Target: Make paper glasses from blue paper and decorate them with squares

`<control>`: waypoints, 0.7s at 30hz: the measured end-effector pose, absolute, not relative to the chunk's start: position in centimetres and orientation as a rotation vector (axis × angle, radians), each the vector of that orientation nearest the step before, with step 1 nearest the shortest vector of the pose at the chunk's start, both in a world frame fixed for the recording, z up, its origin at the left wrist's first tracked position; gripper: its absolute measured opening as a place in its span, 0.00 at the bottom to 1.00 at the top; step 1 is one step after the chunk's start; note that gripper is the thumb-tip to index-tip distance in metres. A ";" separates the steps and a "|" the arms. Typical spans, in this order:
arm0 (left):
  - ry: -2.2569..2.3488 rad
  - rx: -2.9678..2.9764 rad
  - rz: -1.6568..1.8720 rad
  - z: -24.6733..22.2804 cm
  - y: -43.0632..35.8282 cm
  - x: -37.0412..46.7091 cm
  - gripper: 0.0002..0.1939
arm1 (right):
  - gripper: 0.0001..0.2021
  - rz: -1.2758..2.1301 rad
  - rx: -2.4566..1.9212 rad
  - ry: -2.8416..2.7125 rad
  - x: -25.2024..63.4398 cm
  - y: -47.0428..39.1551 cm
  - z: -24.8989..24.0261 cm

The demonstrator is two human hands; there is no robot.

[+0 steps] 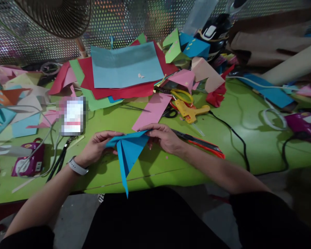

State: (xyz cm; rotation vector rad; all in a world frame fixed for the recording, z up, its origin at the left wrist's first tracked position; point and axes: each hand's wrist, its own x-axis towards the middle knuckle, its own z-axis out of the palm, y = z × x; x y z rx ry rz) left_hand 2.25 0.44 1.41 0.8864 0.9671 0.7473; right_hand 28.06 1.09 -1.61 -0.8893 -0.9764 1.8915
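Observation:
A sheet of blue folded paper [133, 152] is held between my two hands, above the front part of the green table. Its upper edge runs from hand to hand, and a narrow pointed flap hangs down toward my lap. My left hand [102, 143] pinches the left end, with a pale watch band on that wrist. My right hand [163, 136] grips the upper right corner between thumb and fingers. Just beyond the blue paper lies a pink paper strip [152, 110]. Parts of both thumbs and fingertips are hidden by the paper.
Behind lies a stack topped by a light blue sheet [124, 69]. A yellow glue gun [189, 110] with a black cord and an orange-black cutter [199, 143] lie to the right. Left are a phone [73, 116] and a purple device [31, 159] with cables. A fan [59, 14] stands at the back.

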 end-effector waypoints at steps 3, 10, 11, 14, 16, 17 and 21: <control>0.964 0.924 0.753 1.4 0.4 2.1 0.10 | 0.08 1.880 -0.843 -0.961 28.2 1.1 -1.7; 0.948 1.183 0.749 0.8 0.5 1.7 0.09 | 0.07 1.886 -0.844 -0.961 28.3 1.3 -1.4; 0.943 1.232 0.769 0.8 0.5 1.6 0.08 | 0.09 1.893 -0.836 -0.955 28.2 1.3 -1.2; 0.933 1.374 0.832 0.8 0.4 1.7 0.08 | 0.17 1.923 -0.870 -0.956 28.1 1.1 -0.8; 0.926 1.460 0.839 0.9 0.2 1.8 0.08 | 0.21 1.911 -0.963 -1.012 27.8 0.9 -0.7; 0.921 1.495 0.834 1.0 0.2 1.8 0.08 | 0.22 1.891 -1.013 -1.047 27.7 0.9 -0.7; 0.934 1.415 0.815 1.3 0.0 2.1 0.09 | 0.21 1.803 -1.107 -1.115 27.4 0.9 -1.2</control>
